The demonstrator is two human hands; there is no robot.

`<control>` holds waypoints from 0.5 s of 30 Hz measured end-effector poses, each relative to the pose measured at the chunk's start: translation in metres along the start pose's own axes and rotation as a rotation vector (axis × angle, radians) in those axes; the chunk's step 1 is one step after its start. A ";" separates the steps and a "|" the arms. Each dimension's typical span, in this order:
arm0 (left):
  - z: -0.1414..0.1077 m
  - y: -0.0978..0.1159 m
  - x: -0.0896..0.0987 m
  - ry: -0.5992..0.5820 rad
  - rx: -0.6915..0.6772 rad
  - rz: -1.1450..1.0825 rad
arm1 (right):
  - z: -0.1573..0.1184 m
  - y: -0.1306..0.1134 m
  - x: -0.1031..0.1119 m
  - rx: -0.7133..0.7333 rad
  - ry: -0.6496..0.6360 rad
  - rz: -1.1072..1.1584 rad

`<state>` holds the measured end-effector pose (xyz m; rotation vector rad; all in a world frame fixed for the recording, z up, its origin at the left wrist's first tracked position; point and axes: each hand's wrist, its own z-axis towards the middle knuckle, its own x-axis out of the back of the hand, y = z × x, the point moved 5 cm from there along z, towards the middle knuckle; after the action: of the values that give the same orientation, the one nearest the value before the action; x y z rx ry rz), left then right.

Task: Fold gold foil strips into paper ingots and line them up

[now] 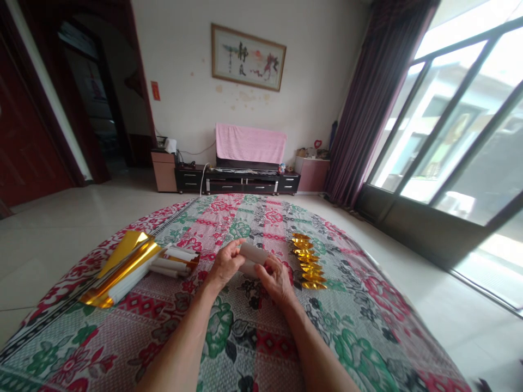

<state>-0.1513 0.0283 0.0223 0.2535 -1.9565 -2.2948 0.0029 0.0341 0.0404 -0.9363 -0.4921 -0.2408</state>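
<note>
My left hand point(227, 265) and my right hand point(278, 277) grip a small pale grey sheet of paper point(254, 253) between them, just above the cloth. The paper looks curled, and its underside is hidden. On the left, both fingers and thumb are closed at its edge; on the right, thumb and fingers pinch the other end. To the right of my hands, several shiny gold folded foil pieces point(309, 260) lie in a row. Farther left are gold foil sheets point(134, 261) with white backs, next to several curled white-backed sheets point(171, 265).
A patterned red, green and grey cloth point(245, 337) covers the round table beneath my hands. Across the tiled floor stands a low black cabinet point(245, 182) with a pink cloth point(250, 141) over something on it. Large windows point(457, 120) and a dark curtain point(359, 98) are at the right.
</note>
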 end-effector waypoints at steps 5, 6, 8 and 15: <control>-0.003 0.002 -0.005 0.019 0.070 -0.180 | 0.003 0.009 0.001 -0.054 0.003 0.099; -0.004 0.001 -0.007 0.028 0.098 -0.250 | 0.003 0.012 0.001 -0.091 0.015 0.147; -0.006 0.000 -0.014 0.005 0.141 -0.380 | 0.003 0.016 0.001 -0.171 0.036 0.269; -0.009 -0.006 -0.036 -0.045 0.229 -0.543 | 0.002 0.021 -0.004 -0.238 0.065 0.423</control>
<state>-0.1138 0.0274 0.0167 0.8578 -2.4122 -2.3651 0.0069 0.0480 0.0248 -1.2366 -0.1987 0.0558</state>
